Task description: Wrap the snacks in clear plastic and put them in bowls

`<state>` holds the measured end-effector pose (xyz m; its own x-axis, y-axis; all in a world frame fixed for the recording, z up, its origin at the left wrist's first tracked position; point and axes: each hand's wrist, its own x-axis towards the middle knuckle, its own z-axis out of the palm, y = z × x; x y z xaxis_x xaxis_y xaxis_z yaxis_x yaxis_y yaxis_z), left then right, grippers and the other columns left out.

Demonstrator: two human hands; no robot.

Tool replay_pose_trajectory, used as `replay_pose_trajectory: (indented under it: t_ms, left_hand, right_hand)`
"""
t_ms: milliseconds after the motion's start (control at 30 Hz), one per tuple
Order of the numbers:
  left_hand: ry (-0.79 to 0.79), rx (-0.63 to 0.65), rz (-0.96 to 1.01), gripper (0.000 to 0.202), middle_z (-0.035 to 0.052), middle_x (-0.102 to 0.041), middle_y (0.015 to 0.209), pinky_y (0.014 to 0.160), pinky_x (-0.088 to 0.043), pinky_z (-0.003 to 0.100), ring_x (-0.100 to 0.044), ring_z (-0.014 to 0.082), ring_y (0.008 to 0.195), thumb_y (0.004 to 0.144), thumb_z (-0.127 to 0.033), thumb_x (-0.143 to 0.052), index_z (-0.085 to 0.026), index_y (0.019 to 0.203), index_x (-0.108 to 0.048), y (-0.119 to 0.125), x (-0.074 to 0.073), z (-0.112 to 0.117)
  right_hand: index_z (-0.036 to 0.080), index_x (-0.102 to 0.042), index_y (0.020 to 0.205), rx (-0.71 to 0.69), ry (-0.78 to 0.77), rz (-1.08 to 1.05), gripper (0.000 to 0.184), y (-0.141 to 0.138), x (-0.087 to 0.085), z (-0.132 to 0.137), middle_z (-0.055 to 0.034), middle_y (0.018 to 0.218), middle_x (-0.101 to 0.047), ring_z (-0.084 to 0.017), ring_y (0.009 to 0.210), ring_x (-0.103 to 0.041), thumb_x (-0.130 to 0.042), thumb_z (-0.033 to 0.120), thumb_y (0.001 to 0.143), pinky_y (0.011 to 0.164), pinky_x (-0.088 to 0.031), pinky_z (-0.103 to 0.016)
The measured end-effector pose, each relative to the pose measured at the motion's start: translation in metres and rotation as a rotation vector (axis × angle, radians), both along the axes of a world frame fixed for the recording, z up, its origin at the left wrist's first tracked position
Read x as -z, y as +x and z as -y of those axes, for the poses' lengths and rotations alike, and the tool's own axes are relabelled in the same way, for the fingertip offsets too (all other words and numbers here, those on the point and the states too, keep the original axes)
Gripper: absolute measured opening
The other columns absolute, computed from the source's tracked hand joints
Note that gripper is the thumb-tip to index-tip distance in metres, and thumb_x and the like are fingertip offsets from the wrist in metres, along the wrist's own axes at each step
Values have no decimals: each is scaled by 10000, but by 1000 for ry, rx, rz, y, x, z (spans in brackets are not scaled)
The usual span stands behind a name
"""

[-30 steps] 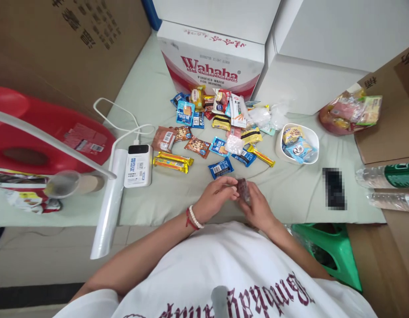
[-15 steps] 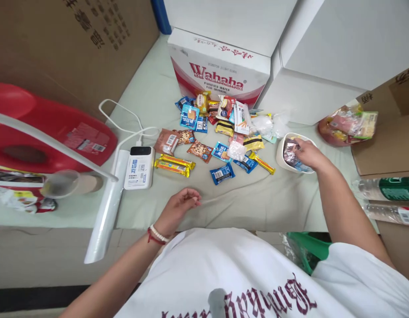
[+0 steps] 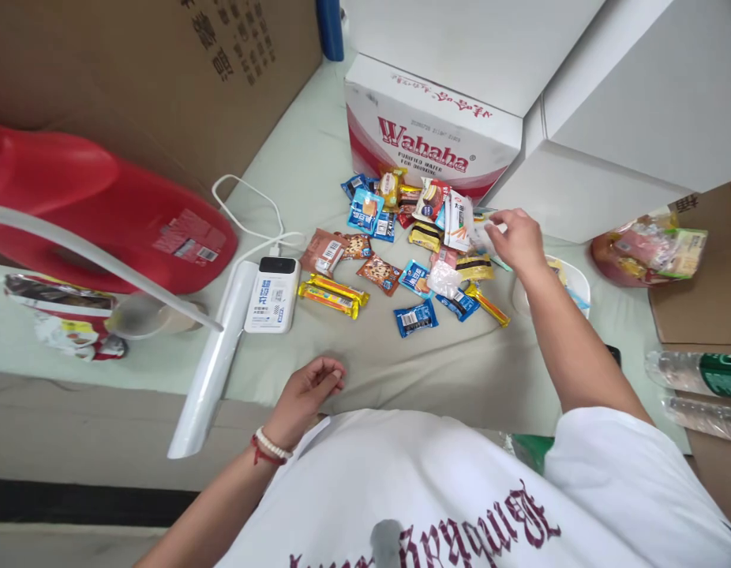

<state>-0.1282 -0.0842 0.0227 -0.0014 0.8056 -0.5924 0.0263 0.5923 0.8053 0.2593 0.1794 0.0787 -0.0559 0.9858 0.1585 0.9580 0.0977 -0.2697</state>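
Note:
A pile of small wrapped snacks [image 3: 413, 237] lies on the pale green cloth in front of a white and red Wahaha box [image 3: 430, 142]. My right hand [image 3: 516, 237] reaches over the right side of the pile, its fingers pinched on a clear plastic wrapper [image 3: 487, 233]. A white bowl [image 3: 570, 276] holding snack packets sits just right of my right forearm, partly hidden by it. Near the front edge of the cloth rests my left hand [image 3: 309, 386], loosely curled with nothing visible in it.
A white power bank [image 3: 272, 293] with its cable lies left of the snacks, beside a white roll [image 3: 215, 363]. A red plastic container [image 3: 105, 213] and cardboard boxes stand at the left. A bag of snacks [image 3: 650, 248], bottles [image 3: 697, 371] and white boxes are at the right.
My right hand carried a dark snack packet from in front of me to the white bowl, then moved left to the pile. My left hand has drawn back toward me. The view shifted left.

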Motion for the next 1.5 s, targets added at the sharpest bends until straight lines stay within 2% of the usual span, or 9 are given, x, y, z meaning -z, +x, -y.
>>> replay_pose_trajectory:
  t_ms: [200, 367, 567, 700, 800, 933, 1167, 1367, 1500]
  left_hand:
    - [8, -13, -6, 436, 23, -666, 773, 694, -506, 284, -612, 168, 744, 714, -585, -801, -183, 838, -685, -8, -5, 6]
    - [180, 49, 12, 342, 24, -673, 834, 725, -495, 277, -596, 160, 774, 794, -504, -774, -192, 913, -697, 8, -17, -9]
    - [459, 75, 69, 484, 70, -670, 1042, 726, -516, 262, -633, 187, 923, 685, -479, -853, -191, 1039, -692, 82, -18, -76]
    - [415, 88, 203, 409, 8, -639, 773, 686, -482, 260, -575, 128, 717, 733, -554, -803, -170, 794, -675, 109, -4, -96]
    - [304, 38, 326, 463, -17, -640, 694, 664, -470, 262, -551, 110, 645, 656, -569, -861, -161, 787, -685, 107, 4, -93]
    - [239, 10, 365, 438, 8, -693, 712, 667, -469, 265, -594, 123, 661, 672, -535, -868, -151, 839, -741, 94, 6, -84]
    - [295, -42, 347, 402, -12, -652, 754, 702, -469, 247, -563, 113, 710, 746, -538, -826, -168, 827, -693, 78, 6, -71]
    - [405, -29, 274, 376, -5, -646, 810, 779, -481, 267, -565, 127, 767, 835, -539, -766, -174, 866, -681, 72, 4, -65]
    - [481, 42, 190, 381, 10, -658, 814, 783, -490, 278, -584, 146, 788, 872, -551, -728, -174, 860, -679, 76, -1, -63]
  right_hand:
    - [118, -737, 895, 8, -62, -273, 132, -20, 21, -29, -48, 808, -683, -156, 705, -560, -701, 236, 847, 790, -477, -336]
    - [183, -713, 920, -39, 11, -734, 201, -42, 15, 50, 19, 756, -621, -125, 650, -510, -724, 374, 856, 651, -429, -265]
    - [226, -732, 919, -98, -182, -886, 219, -97, 32, 171, 15, 740, -617, -131, 629, -499, -746, 441, 877, 624, -422, -270]
    - [230, -694, 893, 32, -232, -1118, 248, -99, 45, 196, 20, 733, -620, -129, 621, -502, -787, 450, 826, 621, -444, -269]
    - [227, -660, 891, 214, -218, -1362, 319, -82, 52, 200, 50, 658, -562, -109, 566, -462, -821, 475, 774, 559, -402, -235]
    - [231, -646, 913, 257, -308, -1507, 331, -68, 60, 206, 28, 735, -610, -121, 604, -513, -811, 486, 782, 566, -438, -241]
    - [217, -650, 921, 214, -360, -1391, 335, -63, 71, 205, 30, 710, -575, -109, 562, -459, -767, 513, 819, 515, -389, -229]
    - [201, -715, 1019, 128, 56, -850, 271, -62, 50, 197, -32, 922, -658, -150, 764, -558, -669, 452, 927, 711, -470, -281]
    - [233, -687, 1178, -118, -100, -848, 376, -92, 41, 195, -56, 1079, -674, -143, 727, -572, -753, 431, 865, 661, -490, -283]
